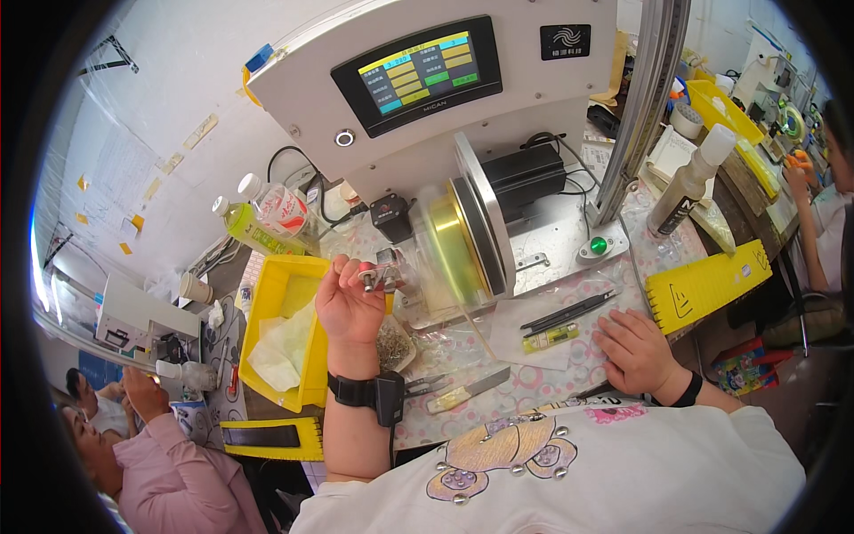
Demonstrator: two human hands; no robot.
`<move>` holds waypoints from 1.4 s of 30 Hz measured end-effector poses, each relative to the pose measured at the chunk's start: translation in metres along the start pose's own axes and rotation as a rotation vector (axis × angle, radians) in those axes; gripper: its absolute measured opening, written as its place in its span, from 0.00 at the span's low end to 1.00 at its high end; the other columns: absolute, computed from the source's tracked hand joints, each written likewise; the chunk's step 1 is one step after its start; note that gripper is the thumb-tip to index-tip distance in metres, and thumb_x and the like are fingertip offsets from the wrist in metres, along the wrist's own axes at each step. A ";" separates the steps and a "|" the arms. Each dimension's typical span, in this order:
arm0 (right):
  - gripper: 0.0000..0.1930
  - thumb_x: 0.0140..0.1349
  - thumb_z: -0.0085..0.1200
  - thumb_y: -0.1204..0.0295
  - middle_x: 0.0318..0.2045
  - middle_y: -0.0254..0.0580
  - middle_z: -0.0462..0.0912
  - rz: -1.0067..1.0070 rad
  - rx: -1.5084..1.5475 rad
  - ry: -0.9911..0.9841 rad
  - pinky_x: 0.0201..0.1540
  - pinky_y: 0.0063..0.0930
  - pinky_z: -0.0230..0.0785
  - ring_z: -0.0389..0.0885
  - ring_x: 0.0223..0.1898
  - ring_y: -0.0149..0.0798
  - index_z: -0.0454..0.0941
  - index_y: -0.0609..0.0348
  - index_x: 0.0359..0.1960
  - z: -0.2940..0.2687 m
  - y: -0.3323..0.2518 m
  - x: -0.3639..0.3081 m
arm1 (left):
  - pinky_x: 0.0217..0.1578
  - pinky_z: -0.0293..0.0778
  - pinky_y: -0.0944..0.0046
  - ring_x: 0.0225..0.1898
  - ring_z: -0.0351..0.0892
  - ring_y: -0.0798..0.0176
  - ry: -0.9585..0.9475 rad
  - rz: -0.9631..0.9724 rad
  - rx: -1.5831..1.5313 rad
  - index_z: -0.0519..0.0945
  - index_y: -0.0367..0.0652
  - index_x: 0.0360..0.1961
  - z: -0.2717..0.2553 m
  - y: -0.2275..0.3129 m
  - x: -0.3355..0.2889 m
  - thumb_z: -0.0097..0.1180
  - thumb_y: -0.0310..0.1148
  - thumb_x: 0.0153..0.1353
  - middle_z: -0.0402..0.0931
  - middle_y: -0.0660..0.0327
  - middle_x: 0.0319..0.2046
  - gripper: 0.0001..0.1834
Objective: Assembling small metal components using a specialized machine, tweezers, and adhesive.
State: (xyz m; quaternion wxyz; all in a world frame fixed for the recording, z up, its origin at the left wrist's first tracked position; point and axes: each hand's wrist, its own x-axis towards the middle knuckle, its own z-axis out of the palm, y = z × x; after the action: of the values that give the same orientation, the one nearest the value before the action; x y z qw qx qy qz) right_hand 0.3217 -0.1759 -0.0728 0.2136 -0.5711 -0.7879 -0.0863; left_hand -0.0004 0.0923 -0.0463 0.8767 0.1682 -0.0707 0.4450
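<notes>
My left hand [347, 303] is raised beside a small metal fixture [384, 267] at the front of the machine. Its fingers are pinched close at the fixture's near end; whatever they grip is too small to make out. Just right of the fixture, a spool of yellow-gold wire [454, 245] sits behind a clear cover, against a grey disc. My right hand [636, 351] lies flat on the patterned table cover, fingers spread, holding nothing. Near it are black tweezers [569, 311] and a small yellow-labelled tube [550, 338] on a white sheet.
The white machine carries a lit touchscreen [418, 73] and a green button [599, 245]. At left stand a yellow bin [311, 392] with white paper and two bottles [258, 218]. A knife [469, 389] lies in front. Other people sit at both sides.
</notes>
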 end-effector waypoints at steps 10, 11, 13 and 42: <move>0.18 0.44 0.53 0.70 0.45 0.47 0.77 -0.004 -0.002 -0.001 0.52 0.46 0.65 0.74 0.47 0.50 0.78 0.61 0.39 0.000 0.000 0.000 | 0.44 0.73 0.53 0.35 0.71 0.65 -0.013 -0.011 -0.010 0.64 0.45 0.31 -0.001 0.000 0.000 0.33 0.34 0.68 0.64 0.68 0.25 0.09; 0.18 0.44 0.53 0.70 0.45 0.47 0.77 -0.004 -0.001 -0.001 0.52 0.46 0.65 0.74 0.47 0.50 0.78 0.61 0.39 0.000 0.000 0.000 | 0.44 0.73 0.53 0.35 0.71 0.65 -0.013 -0.009 -0.001 0.64 0.45 0.31 -0.002 0.001 0.000 0.33 0.34 0.68 0.65 0.68 0.25 0.09; 0.18 0.44 0.53 0.70 0.45 0.47 0.77 -0.003 -0.002 -0.002 0.52 0.46 0.65 0.74 0.47 0.50 0.78 0.61 0.39 0.000 0.000 0.000 | 0.44 0.73 0.53 0.35 0.71 0.65 -0.019 -0.011 -0.002 0.64 0.44 0.31 -0.002 0.001 0.000 0.33 0.34 0.68 0.65 0.68 0.25 0.09; 0.18 0.43 0.54 0.70 0.44 0.47 0.78 -0.007 -0.003 0.004 0.50 0.46 0.66 0.75 0.46 0.51 0.78 0.60 0.40 0.001 0.000 0.000 | 0.41 0.76 0.52 0.34 0.70 0.66 -0.033 -0.024 -0.029 0.60 0.46 0.29 0.000 0.000 0.000 0.30 0.36 0.67 0.63 0.67 0.26 0.10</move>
State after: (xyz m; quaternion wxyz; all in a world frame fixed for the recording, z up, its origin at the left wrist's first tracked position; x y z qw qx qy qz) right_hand 0.3217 -0.1752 -0.0734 0.2139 -0.5687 -0.7892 -0.0892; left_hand -0.0005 0.0920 -0.0460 0.8830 0.1634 -0.0895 0.4307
